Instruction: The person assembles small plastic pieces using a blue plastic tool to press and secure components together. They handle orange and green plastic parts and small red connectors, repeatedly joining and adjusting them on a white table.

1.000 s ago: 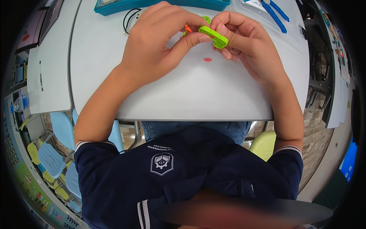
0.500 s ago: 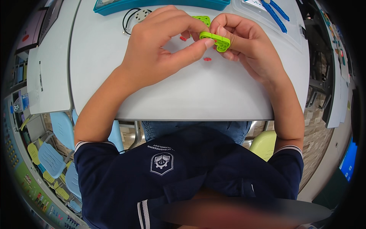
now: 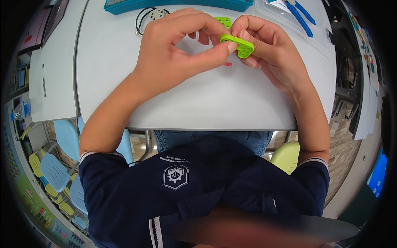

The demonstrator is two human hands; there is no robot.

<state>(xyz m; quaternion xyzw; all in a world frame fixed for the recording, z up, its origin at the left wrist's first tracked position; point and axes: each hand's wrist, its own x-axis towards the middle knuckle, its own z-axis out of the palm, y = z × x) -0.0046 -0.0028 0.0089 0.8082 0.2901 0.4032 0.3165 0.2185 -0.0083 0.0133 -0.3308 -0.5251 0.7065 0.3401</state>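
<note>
Between my two hands, above the white table, is a lime-green plastic building piece (image 3: 245,48) with a bent shape and holes. My left hand (image 3: 182,45) pinches its left end between thumb and fingers. My right hand (image 3: 266,43) grips the other end, thumb on top and fingers curled behind. A small red connector peg (image 3: 228,64) lies on the table just below the piece. Behind the hands rests another lime-green piece (image 3: 224,21), partly hidden by my left fingers.
A teal tray (image 3: 178,5) stands at the table's far edge. Left of it lie a black cable (image 3: 139,24) and a round grey part with holes (image 3: 157,15). Blue-handled pliers (image 3: 304,22) lie at the far right on a clear plastic lid. White table (image 3: 206,107) spreads before me.
The green piece appears slightly farther right and lower, still in both hands. My left fingers have shifted a little and now cover the red peg seen behind them before.
</note>
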